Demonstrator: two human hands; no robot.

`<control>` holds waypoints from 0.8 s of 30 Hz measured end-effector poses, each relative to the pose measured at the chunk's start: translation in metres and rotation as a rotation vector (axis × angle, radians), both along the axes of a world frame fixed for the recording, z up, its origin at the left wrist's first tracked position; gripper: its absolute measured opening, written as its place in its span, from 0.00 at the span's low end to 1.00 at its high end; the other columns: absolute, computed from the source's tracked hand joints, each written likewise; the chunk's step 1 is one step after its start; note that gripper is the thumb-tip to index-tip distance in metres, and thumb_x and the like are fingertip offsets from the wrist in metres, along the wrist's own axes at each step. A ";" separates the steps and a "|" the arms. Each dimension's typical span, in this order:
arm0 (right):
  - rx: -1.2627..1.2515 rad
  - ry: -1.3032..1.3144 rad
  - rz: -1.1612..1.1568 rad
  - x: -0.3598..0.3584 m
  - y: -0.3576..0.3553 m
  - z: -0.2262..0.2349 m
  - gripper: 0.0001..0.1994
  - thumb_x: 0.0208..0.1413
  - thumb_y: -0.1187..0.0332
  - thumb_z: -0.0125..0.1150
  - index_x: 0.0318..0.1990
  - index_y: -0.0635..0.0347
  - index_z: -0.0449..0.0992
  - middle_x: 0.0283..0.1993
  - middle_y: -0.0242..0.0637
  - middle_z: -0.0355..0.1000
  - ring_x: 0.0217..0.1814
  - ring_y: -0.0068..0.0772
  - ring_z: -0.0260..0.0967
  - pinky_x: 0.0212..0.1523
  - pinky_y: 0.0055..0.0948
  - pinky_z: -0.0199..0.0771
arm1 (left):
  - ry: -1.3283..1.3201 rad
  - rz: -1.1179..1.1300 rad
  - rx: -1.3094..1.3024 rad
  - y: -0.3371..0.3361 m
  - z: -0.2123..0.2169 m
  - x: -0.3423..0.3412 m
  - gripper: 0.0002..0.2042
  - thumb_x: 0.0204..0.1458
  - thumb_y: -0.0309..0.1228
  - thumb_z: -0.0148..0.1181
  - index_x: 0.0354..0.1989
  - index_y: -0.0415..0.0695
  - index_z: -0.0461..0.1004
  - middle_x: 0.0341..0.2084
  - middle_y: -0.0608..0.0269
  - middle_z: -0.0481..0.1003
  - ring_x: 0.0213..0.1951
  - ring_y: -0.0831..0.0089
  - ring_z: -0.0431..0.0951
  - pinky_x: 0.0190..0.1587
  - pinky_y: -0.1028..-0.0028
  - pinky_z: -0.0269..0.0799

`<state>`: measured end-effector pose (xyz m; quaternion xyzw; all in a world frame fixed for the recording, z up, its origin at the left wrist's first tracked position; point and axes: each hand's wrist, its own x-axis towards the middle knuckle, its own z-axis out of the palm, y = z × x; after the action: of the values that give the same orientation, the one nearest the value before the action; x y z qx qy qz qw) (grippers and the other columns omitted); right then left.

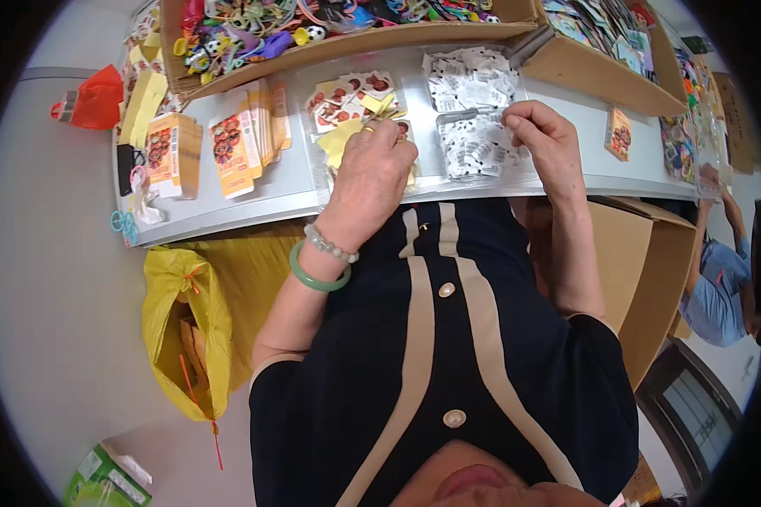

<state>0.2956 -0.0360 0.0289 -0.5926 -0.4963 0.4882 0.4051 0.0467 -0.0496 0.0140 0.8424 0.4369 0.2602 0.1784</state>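
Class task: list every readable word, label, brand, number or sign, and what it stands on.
No text reads clearly enough to quote.
Orange-and-white packets: print too small.
White sachets: dark marks, too small.
Lone orange packet: too small.
Green package: too blurred.

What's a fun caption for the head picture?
Left hand over yellow papers, right hand beside white packets, toys heaped beyond.

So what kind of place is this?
Probably a packing workroom: there's a brown cardboard box full of colourful plastic trinkets, stacked flat orange-and-white cardboard packs, and small white printed packets.
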 end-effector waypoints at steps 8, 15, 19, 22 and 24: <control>0.030 -0.018 0.159 -0.032 0.005 -0.005 0.05 0.52 0.73 0.58 0.34 0.65 0.75 0.31 0.28 0.71 0.31 0.17 0.64 0.33 0.18 0.65 | -0.245 0.223 -0.270 -0.009 0.027 -0.041 0.12 0.41 0.20 0.56 0.38 0.36 0.73 0.37 0.52 0.71 0.38 0.58 0.73 0.40 0.66 0.70; 0.603 -0.700 0.402 -0.109 0.022 -0.003 0.08 0.45 0.75 0.56 0.36 0.60 0.75 0.36 0.42 0.70 0.41 0.43 0.70 0.40 0.35 0.70 | 0.397 0.374 0.125 0.001 0.003 -0.046 0.14 0.43 0.21 0.53 0.41 0.40 0.73 0.51 0.43 0.65 0.53 0.47 0.64 0.55 0.56 0.61; 0.551 -0.917 0.549 -0.121 0.037 -0.020 0.07 0.45 0.74 0.57 0.34 0.57 0.74 0.31 0.39 0.68 0.36 0.44 0.69 0.36 0.39 0.70 | -0.015 0.301 0.107 0.010 -0.019 -0.047 0.13 0.43 0.21 0.53 0.39 0.41 0.75 0.55 0.39 0.60 0.57 0.41 0.59 0.63 0.54 0.49; 0.640 -0.826 0.482 -0.131 0.040 -0.017 0.06 0.46 0.74 0.56 0.34 0.56 0.74 0.31 0.38 0.68 0.35 0.44 0.69 0.34 0.40 0.71 | -0.319 0.329 0.023 0.011 -0.016 -0.050 0.10 0.42 0.20 0.58 0.35 0.40 0.76 0.51 0.40 0.64 0.54 0.47 0.64 0.59 0.59 0.57; 0.665 -0.839 0.490 -0.133 0.037 -0.009 0.07 0.47 0.75 0.55 0.35 0.57 0.74 0.33 0.39 0.69 0.35 0.44 0.70 0.34 0.38 0.71 | -0.430 0.476 0.052 0.004 -0.012 -0.060 0.09 0.42 0.20 0.58 0.34 0.40 0.76 0.49 0.43 0.67 0.52 0.49 0.66 0.56 0.59 0.60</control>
<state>0.1624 0.0012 0.0195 -0.4440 -0.8632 0.1095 0.2137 -0.0135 -0.0456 0.0025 0.6466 0.5672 0.4777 0.1789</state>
